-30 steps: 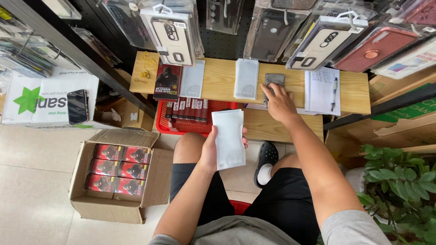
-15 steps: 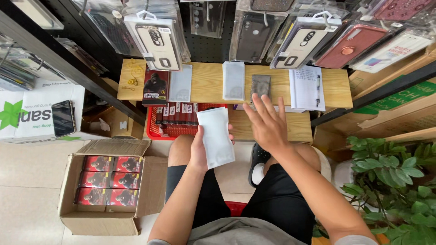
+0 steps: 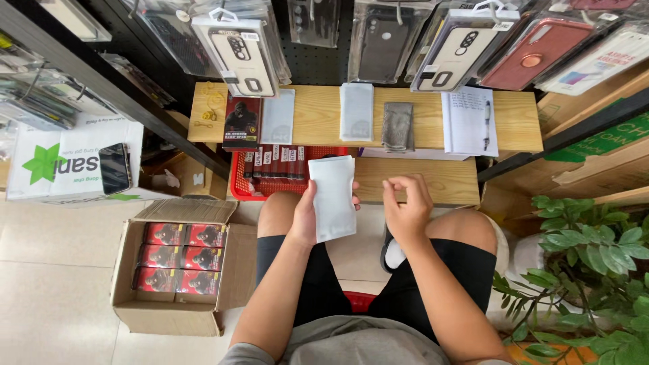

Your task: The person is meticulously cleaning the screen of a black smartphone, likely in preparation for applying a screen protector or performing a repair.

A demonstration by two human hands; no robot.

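Left hand (image 3: 305, 217): fingers clasp a white packet (image 3: 332, 198), upright above the knees, before the table (image 3: 318, 118).
Right hand (image 3: 405, 209): fingers loosely curled, holding nothing, just beside the packet.
Cloth (image 3: 397, 126): on the table.

So the person is wearing black shorts (image 3: 439, 284), loose ones ending above the knees, filling the lower middle of the frame. Up top they're wearing a grey tee (image 3: 351, 345), just peeking in along the bottom edge, with short sleeves showing at bottom left and bottom right of it. Both arms are going bare from the sleeves down, no watch, no bands, no rings that I can make out on the left hand (image 3: 307, 216) or the right hand (image 3: 405, 213). Knees are sitting bare too. A dark shoe (image 3: 391, 251) with a white inside is showing between the legs, mid-frame, mostly hidden by the right forearm.
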